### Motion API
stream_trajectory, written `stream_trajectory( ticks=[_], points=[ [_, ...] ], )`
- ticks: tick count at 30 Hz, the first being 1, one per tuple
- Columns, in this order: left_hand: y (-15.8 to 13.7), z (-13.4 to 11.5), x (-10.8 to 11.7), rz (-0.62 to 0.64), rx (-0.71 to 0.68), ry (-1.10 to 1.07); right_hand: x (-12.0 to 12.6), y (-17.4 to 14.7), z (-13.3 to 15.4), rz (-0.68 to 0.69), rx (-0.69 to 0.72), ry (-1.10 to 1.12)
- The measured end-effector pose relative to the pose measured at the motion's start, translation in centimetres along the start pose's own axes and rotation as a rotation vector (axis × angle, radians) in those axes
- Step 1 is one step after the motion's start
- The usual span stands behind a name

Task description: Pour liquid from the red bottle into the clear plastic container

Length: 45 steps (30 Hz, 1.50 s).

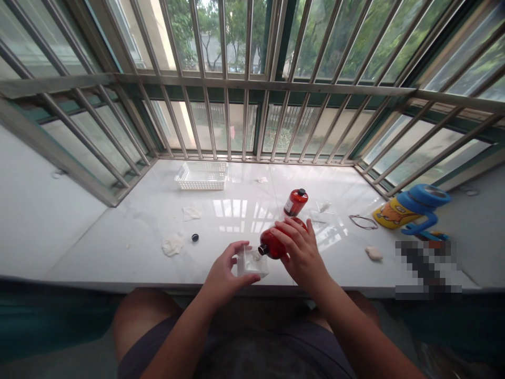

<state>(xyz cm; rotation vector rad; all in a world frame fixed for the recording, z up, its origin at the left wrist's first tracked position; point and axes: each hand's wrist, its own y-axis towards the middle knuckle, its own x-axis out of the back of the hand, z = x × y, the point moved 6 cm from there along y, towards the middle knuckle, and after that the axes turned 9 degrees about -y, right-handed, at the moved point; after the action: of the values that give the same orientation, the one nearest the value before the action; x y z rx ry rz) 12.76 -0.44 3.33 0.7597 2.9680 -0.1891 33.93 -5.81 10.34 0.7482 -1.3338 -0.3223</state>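
Item: amber-red plastic bottle [273, 245], uncapped, gripped from above by the right hand [302, 250] with fingers curled round its body; long axis near horizontal, mouth pointing left. Mouth sits just over the small clear plastic container [252, 261], which the left hand [225, 273] steadies on the white marble sill [118, 247], fingers loosely closed on its near-left side. Small black cap [194, 237] lies apart, to the left.

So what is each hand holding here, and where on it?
The right hand grips a tipped red bottle around its body. The left hand holds a small clear container by its left side.
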Motion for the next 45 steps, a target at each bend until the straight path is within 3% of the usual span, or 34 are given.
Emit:
stream_trajectory(
  ticks=[6,14,23,37,45],
  points=[
    [0.5,0.1,1.3,-0.013,-0.027,-0.038,-0.8,-0.2,-2.3,-0.065,-0.267,0.217],
    [1.3,-1.6,6.0,-0.179,-0.100,-0.110,-0.6,-1.5,-5.6,0.010,-0.704,0.381],
    [1.3,-3.7,9.5,-0.274,-0.208,-0.102,-0.8,-3.7,-7.4,-0.006,-0.827,0.339],
    [1.8,-3.2,11.0,-0.313,-0.222,-0.077,-0.7,-10.4,-11.8,-0.040,-1.044,0.299],
    [3.9,-5.3,11.2,-0.312,-0.220,-0.021,-2.1,-15.0,-15.2,-0.047,-1.208,0.229]
  ],
)
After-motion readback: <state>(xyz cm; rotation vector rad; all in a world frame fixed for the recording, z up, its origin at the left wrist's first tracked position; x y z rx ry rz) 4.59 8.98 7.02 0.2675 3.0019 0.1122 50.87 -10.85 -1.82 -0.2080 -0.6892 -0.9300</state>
